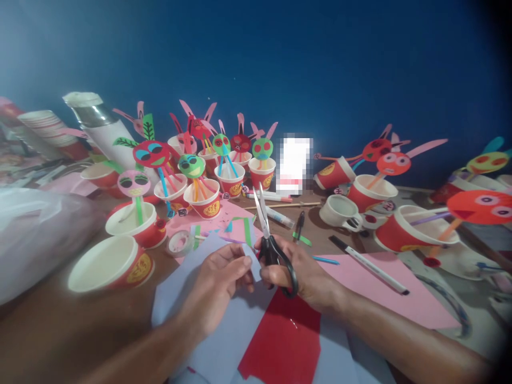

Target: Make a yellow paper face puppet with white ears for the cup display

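A: Start with the right hand. State?
B: Right hand (298, 269): closed around the handles of black-handled scissors (272, 250), a finger and thumb at the loops. Blades point to the far side, slightly parted.

A: Left hand?
B: Left hand (222, 274): narrow grip, thumb and fingers pinching a small pale blue paper piece (251, 264). Piece located just left of the scissors' handles. Whether the piece touches them: cannot tell.

A: Directly below the hands?
B: Large pale blue paper (230, 341), with red paper (286, 333) lying partly over it on the near side.

A: Right of the hands?
B: Pink sheet (394, 266); a white marker (374, 268) with dark ends lies across its far edge. Farther off, a white mug (339, 212), handle to the right.

A: Left?
B: Clear tape roll (178, 243) beyond the pale blue paper. A red-and-white paper cup (106, 265) tilts at near left; a translucent plastic bag (40, 240) is at the far left edge.

A: Far side?
B: Several red-and-white cups holding paper faces on coloured stems. One green face (263, 149) stands upright in its cup (262, 173). A pixelated white patch (295, 162) is to its right, contents unreadable. Blue wall (256, 58) behind.
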### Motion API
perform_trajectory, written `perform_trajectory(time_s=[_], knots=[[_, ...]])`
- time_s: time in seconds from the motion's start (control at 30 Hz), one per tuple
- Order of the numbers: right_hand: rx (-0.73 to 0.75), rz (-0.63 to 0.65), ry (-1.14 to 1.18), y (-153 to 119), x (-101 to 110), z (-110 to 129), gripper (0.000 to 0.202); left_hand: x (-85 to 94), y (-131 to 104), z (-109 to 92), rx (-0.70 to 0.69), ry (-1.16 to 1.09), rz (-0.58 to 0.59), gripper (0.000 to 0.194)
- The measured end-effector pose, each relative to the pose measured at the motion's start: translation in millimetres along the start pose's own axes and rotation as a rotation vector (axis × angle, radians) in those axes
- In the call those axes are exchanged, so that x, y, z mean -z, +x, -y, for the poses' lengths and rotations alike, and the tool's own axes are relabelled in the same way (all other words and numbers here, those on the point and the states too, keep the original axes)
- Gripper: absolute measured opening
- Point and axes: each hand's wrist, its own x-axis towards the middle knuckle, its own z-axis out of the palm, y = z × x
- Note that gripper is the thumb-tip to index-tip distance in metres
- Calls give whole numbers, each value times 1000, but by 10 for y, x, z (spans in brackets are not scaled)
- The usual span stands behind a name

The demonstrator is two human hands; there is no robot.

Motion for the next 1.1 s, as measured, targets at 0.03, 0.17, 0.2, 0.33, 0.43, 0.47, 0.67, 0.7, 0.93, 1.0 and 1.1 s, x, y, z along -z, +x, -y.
perform_trajectory(time_s=[0.03,0.17,0.2,0.33,0.43,0.47,0.67,0.7,0.93,1.0,1.1], knots=[[-1,15,18,-4,10,-7,32,4,3,-10,5,-57,41,13],[16,106,71,-9,43,-48,30,17,13,-32,66,-169,94,13],[17,126,81,-8,48,-61,30,19,12,-35,78,-159,102,14],[-13,180,137,-8,49,-97,36,33,-2,-58,103,-106,177,22],[-47,210,148,-18,41,-91,34,56,-14,-79,98,-70,228,24],[-56,217,146,-22,39,-83,33,66,-16,-82,94,-59,244,24],[-48,289,164,-29,37,-55,32,107,-24,-85,73,-9,327,21],[-43,301,168,-28,38,-57,31,110,-27,-86,72,2,337,18],[-62,283,121,-23,62,-66,27,127,-26,-62,67,31,365,16],[-61,293,107,-22,70,-74,28,126,-22,-57,61,31,359,16],[-57,294,84,-21,82,-87,30,126,-24,-67,66,27,365,20]])
